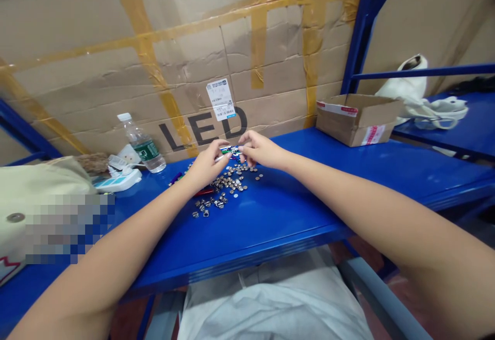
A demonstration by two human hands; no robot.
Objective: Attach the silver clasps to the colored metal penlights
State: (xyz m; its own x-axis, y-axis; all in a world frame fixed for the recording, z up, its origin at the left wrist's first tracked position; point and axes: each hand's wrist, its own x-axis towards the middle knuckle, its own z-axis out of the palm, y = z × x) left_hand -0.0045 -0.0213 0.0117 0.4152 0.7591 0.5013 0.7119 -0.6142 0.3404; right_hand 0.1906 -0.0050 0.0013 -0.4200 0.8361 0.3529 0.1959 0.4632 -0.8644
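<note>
Both my arms reach out over a blue shelf board (294,211). My left hand (206,164) and my right hand (258,149) meet above a heap of small silver metal discs (228,182), fingers pinched together. Between the fingertips they hold a bundle of small pen-like coloured sticks (230,150), green, blue and white. Each hand grips one end. A few more coloured sticks, one purple (176,178) and one red (203,192), lie on the board by my left hand.
A large taped cardboard box marked LED (201,71) stands right behind the discs. A water bottle (142,145) and small packets sit at the left, a cream bag (34,195) nearer left. An open small carton (358,118) and a white bag (417,95) are at the right.
</note>
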